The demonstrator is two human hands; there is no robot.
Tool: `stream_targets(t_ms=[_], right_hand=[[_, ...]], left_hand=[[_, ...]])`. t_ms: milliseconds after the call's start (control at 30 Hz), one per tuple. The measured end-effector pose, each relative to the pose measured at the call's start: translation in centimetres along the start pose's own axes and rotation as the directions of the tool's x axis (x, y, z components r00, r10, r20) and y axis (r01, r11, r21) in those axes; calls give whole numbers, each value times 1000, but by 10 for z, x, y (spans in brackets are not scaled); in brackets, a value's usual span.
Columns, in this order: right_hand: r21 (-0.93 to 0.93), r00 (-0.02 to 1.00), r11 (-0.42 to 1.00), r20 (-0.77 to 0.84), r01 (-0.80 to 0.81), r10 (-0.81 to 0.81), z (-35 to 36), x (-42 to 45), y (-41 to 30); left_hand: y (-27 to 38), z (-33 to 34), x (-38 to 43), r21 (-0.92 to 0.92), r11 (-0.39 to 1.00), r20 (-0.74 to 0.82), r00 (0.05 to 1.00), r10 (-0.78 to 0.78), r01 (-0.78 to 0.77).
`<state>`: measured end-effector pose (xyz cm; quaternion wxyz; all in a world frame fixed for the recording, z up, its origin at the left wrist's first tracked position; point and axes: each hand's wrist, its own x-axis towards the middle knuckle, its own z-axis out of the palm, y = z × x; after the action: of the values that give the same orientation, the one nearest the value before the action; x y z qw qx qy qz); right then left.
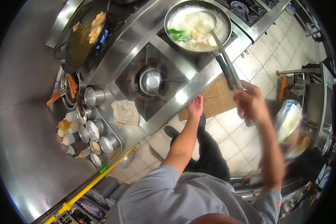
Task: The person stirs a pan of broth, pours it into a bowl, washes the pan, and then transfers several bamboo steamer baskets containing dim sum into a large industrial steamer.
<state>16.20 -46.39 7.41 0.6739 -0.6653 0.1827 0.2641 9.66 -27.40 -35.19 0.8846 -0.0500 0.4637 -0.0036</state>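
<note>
My right hand [249,102] grips the metal handle of a ladle [225,53], whose bowl dips into a bubbling pale broth [189,21]. The broth fills a round dark pan [168,35] on the stove, with green leaves [177,34] at its left side and a pale round piece near the ladle. The pan's black handle [223,67] points towards me, alongside the ladle. My left hand [195,105] is at the stove's front edge, near the knobs' side; its fingers look extended and no object shows in it, though its far side is partly hidden.
An unlit burner [152,81] with a small metal bowl lies left of the pan. A wok [81,50] with fried pieces sits over a blue flame. Nearer are a folded cloth [125,112], metal containers [94,97] and squeeze bottles [70,139]. A yellow pipe [93,182] runs along the counter.
</note>
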Motion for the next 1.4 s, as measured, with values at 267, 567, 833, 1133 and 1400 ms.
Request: stream_targets(t_ms=[267, 567, 833, 1133, 1400], right_hand=[[485, 985, 870, 173, -87, 2, -8, -26, -21], [-469, 946, 856, -116, 216, -302, 1, -95, -92], [-290, 936, 939, -240, 184, -257, 23, -71, 39], [-750, 636, 545, -219, 375, -740, 16, -4, 129], [-464, 886, 847, -235, 260, -401, 107, -58, 92]], left_hand=[[16, -16, -32, 430, 903, -138, 988, 70, -4], [108, -57, -201, 990, -23, -143, 989, -42, 142], [207, -76, -341, 966, 255, -82, 982, 172, 36], [343, 21, -344, 719, 538, 449, 885, 124, -440], [469, 227, -307, 404, 557, 422, 688, 590, -726]])
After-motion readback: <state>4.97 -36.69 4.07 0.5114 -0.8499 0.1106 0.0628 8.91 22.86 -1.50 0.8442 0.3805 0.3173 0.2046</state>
